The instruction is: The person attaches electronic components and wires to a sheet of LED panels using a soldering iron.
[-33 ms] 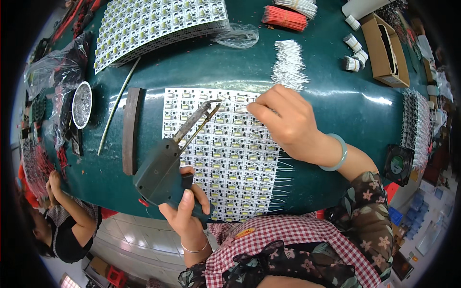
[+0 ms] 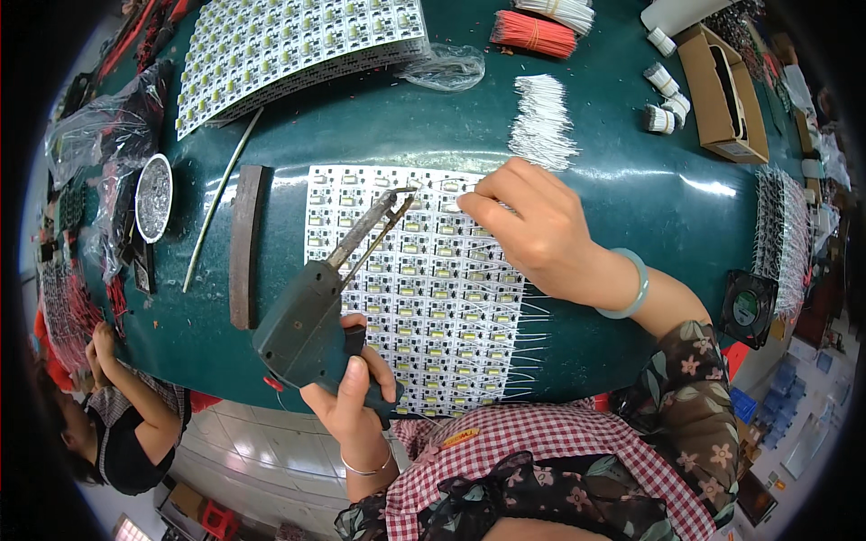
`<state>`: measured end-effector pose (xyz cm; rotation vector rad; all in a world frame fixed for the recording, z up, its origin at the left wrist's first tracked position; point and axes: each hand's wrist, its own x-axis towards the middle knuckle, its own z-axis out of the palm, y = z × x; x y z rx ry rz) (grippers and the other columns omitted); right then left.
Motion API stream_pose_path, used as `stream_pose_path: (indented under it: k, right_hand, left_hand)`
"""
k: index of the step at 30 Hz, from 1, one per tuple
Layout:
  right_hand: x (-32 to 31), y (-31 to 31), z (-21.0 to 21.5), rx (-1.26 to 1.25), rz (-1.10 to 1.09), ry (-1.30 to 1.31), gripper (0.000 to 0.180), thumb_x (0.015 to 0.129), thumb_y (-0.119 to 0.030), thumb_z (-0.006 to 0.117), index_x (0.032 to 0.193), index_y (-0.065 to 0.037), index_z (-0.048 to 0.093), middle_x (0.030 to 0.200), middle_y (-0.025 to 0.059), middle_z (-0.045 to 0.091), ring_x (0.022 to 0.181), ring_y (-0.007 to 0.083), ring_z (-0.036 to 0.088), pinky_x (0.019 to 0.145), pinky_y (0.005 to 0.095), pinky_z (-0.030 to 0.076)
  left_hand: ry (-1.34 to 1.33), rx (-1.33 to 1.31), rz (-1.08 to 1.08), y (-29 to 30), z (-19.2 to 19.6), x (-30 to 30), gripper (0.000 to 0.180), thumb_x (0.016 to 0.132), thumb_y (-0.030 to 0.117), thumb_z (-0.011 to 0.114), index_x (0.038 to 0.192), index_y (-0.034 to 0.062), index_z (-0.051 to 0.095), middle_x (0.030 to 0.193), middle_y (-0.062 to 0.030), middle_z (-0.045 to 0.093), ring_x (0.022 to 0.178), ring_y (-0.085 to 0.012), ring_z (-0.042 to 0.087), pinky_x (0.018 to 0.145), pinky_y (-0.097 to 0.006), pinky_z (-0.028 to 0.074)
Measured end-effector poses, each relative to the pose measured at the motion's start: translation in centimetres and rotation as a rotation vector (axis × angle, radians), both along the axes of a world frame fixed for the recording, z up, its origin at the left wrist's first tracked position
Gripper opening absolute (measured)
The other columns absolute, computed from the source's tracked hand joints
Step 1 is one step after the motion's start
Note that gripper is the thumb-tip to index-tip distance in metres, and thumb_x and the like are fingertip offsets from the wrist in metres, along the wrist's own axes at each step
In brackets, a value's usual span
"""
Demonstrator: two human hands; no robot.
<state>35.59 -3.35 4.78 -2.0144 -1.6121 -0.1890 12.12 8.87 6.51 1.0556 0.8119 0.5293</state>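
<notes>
My left hand point(image 2: 356, 392) is wrapped round the grip of a dark green soldering gun point(image 2: 302, 329). The gun's tip rests at the upper part of a white LED circuit board panel point(image 2: 406, 298), which lies flat before me. Over the panel's upper right corner, my right hand point(image 2: 532, 230) is closed in a pinch, close to the tip. A thin white wire runs from its fingers toward the tip; most of it is hidden. Several white wires point(image 2: 532, 316) stick out from the panel's right edge.
Beyond the panel lie loose white wires point(image 2: 543, 122), a red wire bundle point(image 2: 534, 34) and a stack of LED panels point(image 2: 302, 45). A dark bar point(image 2: 245, 248), a thin rod point(image 2: 221, 198) and a round dish point(image 2: 154, 198) stand left. Right are a cardboard box point(image 2: 722, 95) and a fan point(image 2: 749, 307).
My right hand has shifted very slightly to the left. The soldering gun and the panel stay almost where they were.
</notes>
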Motion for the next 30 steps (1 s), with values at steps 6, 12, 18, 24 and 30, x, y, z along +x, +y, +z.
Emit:
stream_pose_path:
  k: [6, 12, 18, 24, 30]
  right_hand:
    - [0.8, 0.7, -3.5, 0.032, 0.065, 0.037, 0.019, 0.07, -0.001, 0.066, 0.088, -0.003, 0.064, 0.083, 0.0073, 0.058, 0.078, 0.0221, 0.058, 0.064, 0.0328, 0.049]
    - [0.9, 0.7, -4.1, 0.025, 0.078, 0.068, 0.019, 0.071, 0.0, 0.066, 0.09, -0.003, 0.065, 0.084, 0.007, 0.058, 0.078, 0.0219, 0.058, 0.063, 0.0331, 0.051]
    - [1.0, 0.8, -3.9, 0.024, 0.092, 0.075, 0.017, 0.072, 0.0, 0.066, 0.089, -0.003, 0.065, 0.083, 0.0074, 0.058, 0.078, 0.0218, 0.058, 0.064, 0.0329, 0.05]
    - [1.0, 0.9, -3.9, 0.024, 0.1, 0.08, 0.017, 0.072, 0.0, 0.066, 0.088, -0.002, 0.065, 0.083, 0.0078, 0.057, 0.078, 0.0222, 0.058, 0.066, 0.0337, 0.05]
    - [1.0, 1.0, -3.7, 0.003, 0.105, 0.04, 0.015, 0.072, -0.003, 0.067, 0.087, -0.001, 0.066, 0.081, 0.0075, 0.056, 0.078, 0.0217, 0.058, 0.065, 0.033, 0.05]
  left_hand:
    - [0.202, 0.073, -0.018, -1.3, 0.0, -0.7, 0.049, 0.085, -0.003, 0.07, 0.129, -0.0089, 0.051, 0.112, -0.0181, 0.065, 0.053, -0.0114, 0.056, 0.047, -0.024, 0.045]
    - [0.301, 0.293, -0.116, -1.7, -1.8, -1.8, 0.043, 0.083, -0.009, 0.07, 0.123, -0.0087, 0.056, 0.108, -0.0153, 0.066, 0.066, -0.0107, 0.06, 0.054, -0.024, 0.047]
    - [0.295, 0.335, -0.127, -2.0, -1.6, -1.4, 0.034, 0.084, -0.011, 0.067, 0.117, -0.0102, 0.057, 0.102, -0.0143, 0.066, 0.053, -0.0103, 0.055, 0.045, -0.023, 0.043]
    - [0.316, 0.269, -0.181, -1.9, -1.0, -1.4, 0.037, 0.086, -0.004, 0.071, 0.121, -0.0071, 0.058, 0.109, -0.0124, 0.065, 0.074, -0.0122, 0.059, 0.063, -0.025, 0.047]
    - [0.313, 0.277, -0.196, -2.1, -1.4, -1.4, 0.038, 0.086, -0.004, 0.071, 0.122, -0.0065, 0.057, 0.107, -0.0115, 0.065, 0.074, -0.0118, 0.059, 0.062, -0.025, 0.047]
